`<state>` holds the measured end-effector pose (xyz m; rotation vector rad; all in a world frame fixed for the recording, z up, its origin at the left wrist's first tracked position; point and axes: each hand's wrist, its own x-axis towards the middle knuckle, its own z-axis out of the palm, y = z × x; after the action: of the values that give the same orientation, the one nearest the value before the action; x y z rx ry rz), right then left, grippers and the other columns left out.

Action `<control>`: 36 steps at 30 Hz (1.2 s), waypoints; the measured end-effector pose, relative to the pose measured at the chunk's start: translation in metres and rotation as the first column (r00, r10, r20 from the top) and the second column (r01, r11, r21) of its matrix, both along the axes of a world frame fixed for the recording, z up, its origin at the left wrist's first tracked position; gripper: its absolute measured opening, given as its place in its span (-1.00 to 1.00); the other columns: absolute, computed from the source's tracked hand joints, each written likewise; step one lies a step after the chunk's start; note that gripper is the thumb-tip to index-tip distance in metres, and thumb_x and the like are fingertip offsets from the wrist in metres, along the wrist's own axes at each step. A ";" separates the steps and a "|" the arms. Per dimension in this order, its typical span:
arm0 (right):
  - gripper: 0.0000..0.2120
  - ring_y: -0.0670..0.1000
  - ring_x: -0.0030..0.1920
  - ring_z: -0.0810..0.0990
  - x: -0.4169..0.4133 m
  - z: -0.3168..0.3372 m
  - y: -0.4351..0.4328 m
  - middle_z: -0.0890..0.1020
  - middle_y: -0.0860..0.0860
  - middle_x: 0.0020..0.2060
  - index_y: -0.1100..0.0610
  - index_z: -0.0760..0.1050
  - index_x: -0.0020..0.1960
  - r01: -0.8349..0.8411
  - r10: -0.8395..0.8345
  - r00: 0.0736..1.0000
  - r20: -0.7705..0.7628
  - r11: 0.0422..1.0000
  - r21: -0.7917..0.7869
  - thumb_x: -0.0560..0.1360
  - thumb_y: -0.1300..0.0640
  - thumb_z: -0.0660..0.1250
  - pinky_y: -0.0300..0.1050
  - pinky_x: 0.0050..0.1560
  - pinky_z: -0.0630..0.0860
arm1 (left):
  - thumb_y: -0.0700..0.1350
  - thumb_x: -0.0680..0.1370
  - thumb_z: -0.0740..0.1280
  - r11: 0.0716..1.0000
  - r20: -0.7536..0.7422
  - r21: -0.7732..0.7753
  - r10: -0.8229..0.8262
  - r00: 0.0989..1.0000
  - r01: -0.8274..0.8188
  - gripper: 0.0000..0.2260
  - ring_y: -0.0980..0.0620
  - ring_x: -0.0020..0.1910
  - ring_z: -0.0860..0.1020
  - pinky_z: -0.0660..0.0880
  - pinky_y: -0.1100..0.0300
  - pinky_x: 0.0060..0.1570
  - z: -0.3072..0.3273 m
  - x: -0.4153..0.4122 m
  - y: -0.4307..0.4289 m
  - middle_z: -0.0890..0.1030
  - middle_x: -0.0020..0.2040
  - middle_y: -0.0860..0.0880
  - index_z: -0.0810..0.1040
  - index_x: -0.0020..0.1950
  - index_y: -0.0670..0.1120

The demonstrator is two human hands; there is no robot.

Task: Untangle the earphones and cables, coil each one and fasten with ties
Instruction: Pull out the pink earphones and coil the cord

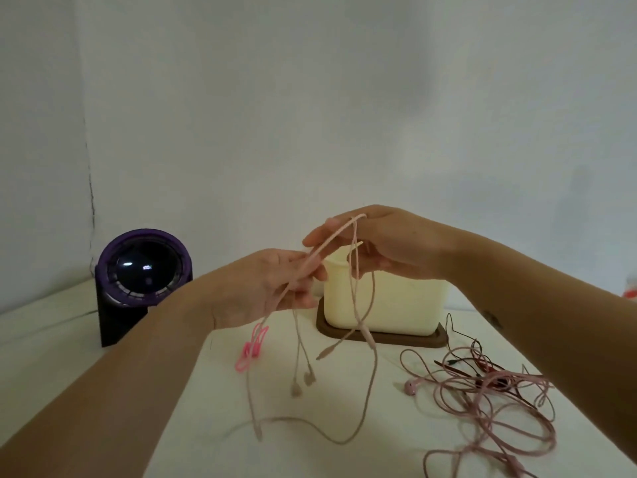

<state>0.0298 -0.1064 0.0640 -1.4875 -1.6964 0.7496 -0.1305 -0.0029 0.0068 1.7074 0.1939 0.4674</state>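
My left hand [265, 288] pinches a pale pink earphone cable [370, 381] above the white table. The cable runs up and loops over the straight fingers of my right hand [386, 243]. Its two earbuds [301, 382] dangle below my left hand, and the plug end [325, 353] hangs in front of the box. A long loop trails down to the table. On the table at the right lies a tangle of darker pink earphones and thin dark cables [493, 398]. Pink ties [251, 348] lie on the table under my left hand.
A cream box [406, 305] on a brown tray [413, 339] stands behind my hands. A purple and black round device [143, 270] stands at the back left. A white wall is close behind the table [193, 426].
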 end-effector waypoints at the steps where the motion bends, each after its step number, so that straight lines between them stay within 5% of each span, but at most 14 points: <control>1: -0.72 0.14 -0.32 0.21 0.002 0.001 -0.002 0.68 -0.03 -0.06 0.09 0.59 0.08 0.001 -0.001 1.000 -0.021 1.000 0.002 0.63 0.20 0.10 -0.30 -0.32 0.44 | 0.01 0.44 0.27 0.998 0.030 -0.066 0.023 0.999 -0.021 -0.79 0.14 -0.48 0.39 0.59 0.18 -0.08 0.000 -0.001 0.000 0.30 -0.44 0.04 0.54 -0.24 -0.12; 5: -0.74 -0.08 -0.50 0.22 0.023 0.003 -0.006 0.67 0.02 -0.16 0.12 0.53 0.17 0.047 -0.051 0.995 -0.089 0.998 -0.050 0.59 0.28 0.14 -0.22 -0.28 0.40 | 0.00 0.53 0.23 0.920 0.185 -0.363 0.224 0.957 -0.146 -0.78 0.19 -0.60 0.17 0.41 0.36 -0.46 0.006 -0.006 0.020 0.21 -0.48 0.10 0.48 -0.27 -0.05; 9: -0.73 -0.10 -0.53 0.21 0.048 -0.002 -0.001 0.52 0.02 -0.40 0.20 0.54 0.13 0.191 -0.223 0.946 -0.235 0.970 -0.151 0.59 0.29 0.09 -0.22 -0.36 0.39 | -0.01 0.62 0.17 0.833 0.277 -0.489 0.430 0.860 -0.259 -0.75 0.18 -0.62 0.16 0.30 0.40 -0.52 0.021 -0.021 0.038 0.22 -0.53 0.12 0.46 -0.22 -0.05; 13: -0.75 -0.09 -0.46 0.24 0.061 -0.014 0.008 0.39 0.01 -0.39 0.21 0.50 0.15 0.310 -0.365 0.915 -0.173 0.910 -0.276 0.55 0.33 0.13 -0.19 -0.35 0.51 | -0.02 0.63 0.16 0.864 0.238 -0.369 0.443 0.864 -0.342 -0.76 0.18 -0.60 0.16 0.28 0.37 -0.56 0.034 -0.028 0.039 0.21 -0.52 0.12 0.50 -0.17 -0.05; 16: -0.75 -0.07 -0.35 0.29 0.064 -0.023 0.020 0.37 0.02 -0.28 0.20 0.50 0.15 0.398 -0.438 0.892 -0.109 0.878 -0.266 0.52 0.35 0.19 -0.08 -0.15 0.60 | -0.02 0.63 0.16 0.898 0.190 -0.236 0.417 0.889 -0.371 -0.76 0.18 -0.57 0.16 0.27 0.36 -0.56 0.041 -0.028 0.033 0.20 -0.50 0.11 0.51 -0.15 -0.06; 19: -0.69 0.00 -0.01 0.47 0.060 -0.027 0.030 0.50 0.04 0.01 0.20 0.47 0.26 0.446 -0.448 0.893 0.032 0.875 -0.190 0.52 0.31 0.23 0.00 0.18 0.50 | -0.03 0.63 0.15 0.919 0.147 -0.118 0.392 0.908 -0.377 -0.76 0.17 -0.55 0.16 0.26 0.35 -0.54 0.045 -0.023 0.023 0.20 -0.49 0.10 0.52 -0.13 -0.08; 21: -0.60 0.07 0.29 0.41 0.050 -0.027 0.033 0.46 0.05 0.28 0.15 0.40 0.35 0.436 -0.420 0.894 0.159 0.896 -0.082 0.53 0.30 0.24 -0.06 0.29 0.36 | -0.03 0.63 0.14 0.932 0.119 -0.056 0.361 0.925 -0.357 -0.75 0.17 -0.54 0.16 0.25 0.35 -0.53 0.046 -0.019 0.017 0.21 -0.48 0.10 0.52 -0.12 -0.08; 23: -0.59 0.03 0.34 0.40 0.033 -0.022 0.032 0.45 0.03 0.34 0.10 0.40 0.36 0.343 -0.352 0.931 0.099 0.935 0.095 0.53 0.30 0.23 -0.13 0.30 0.31 | -0.03 0.64 0.13 0.944 0.090 -0.002 0.330 0.940 -0.331 -0.75 0.17 -0.54 0.17 0.25 0.34 -0.52 0.046 -0.016 0.012 0.21 -0.48 0.10 0.53 -0.10 -0.08; 25: -0.66 -0.04 0.27 0.48 0.016 -0.015 0.027 0.53 0.00 0.26 0.04 0.44 0.30 0.210 -0.200 0.978 -0.066 0.951 0.228 0.54 0.22 0.24 -0.10 0.32 0.34 | -0.03 0.64 0.13 0.951 0.074 0.045 0.302 0.950 -0.306 -0.75 0.17 -0.53 0.17 0.26 0.34 -0.51 0.046 -0.011 0.007 0.22 -0.48 0.11 0.54 -0.09 -0.09; 28: -0.75 0.01 0.05 0.63 -0.002 -0.003 0.018 0.63 0.04 0.07 0.08 0.49 0.21 0.025 0.020 0.977 -0.211 0.977 0.211 0.57 0.05 0.24 -0.04 0.15 0.53 | -0.03 0.63 0.14 0.959 0.087 0.074 0.266 0.960 -0.273 -0.75 0.18 -0.54 0.17 0.26 0.34 -0.49 0.047 -0.003 -0.004 0.23 -0.50 0.12 0.53 -0.10 -0.09; 31: -0.74 -0.07 -0.30 0.54 -0.008 0.001 0.011 0.58 0.01 -0.25 0.18 0.54 0.12 0.048 -0.013 0.990 -0.142 0.970 0.239 0.53 0.03 0.31 -0.17 -0.14 0.54 | -0.03 0.63 0.15 0.961 0.110 0.110 0.241 0.964 -0.253 -0.79 0.17 -0.54 0.17 0.27 0.32 -0.45 0.048 0.003 -0.012 0.23 -0.49 0.11 0.49 -0.10 -0.08; 36: -0.83 -0.12 -0.46 0.30 0.010 0.006 0.001 0.32 -0.09 -0.49 0.14 0.57 -0.09 0.072 -0.030 0.985 -0.170 0.967 0.246 0.58 0.12 0.23 -0.26 -0.33 0.39 | 0.00 0.60 0.15 0.970 0.108 0.131 0.190 0.976 -0.203 -0.73 0.17 -0.51 0.22 0.36 0.33 -0.41 0.044 0.008 -0.010 0.26 -0.44 0.09 0.59 -0.07 -0.09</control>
<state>0.0394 -0.1052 0.0701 -1.2538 -1.5578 0.5878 -0.1226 -0.0130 0.0509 1.8077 0.2686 0.7223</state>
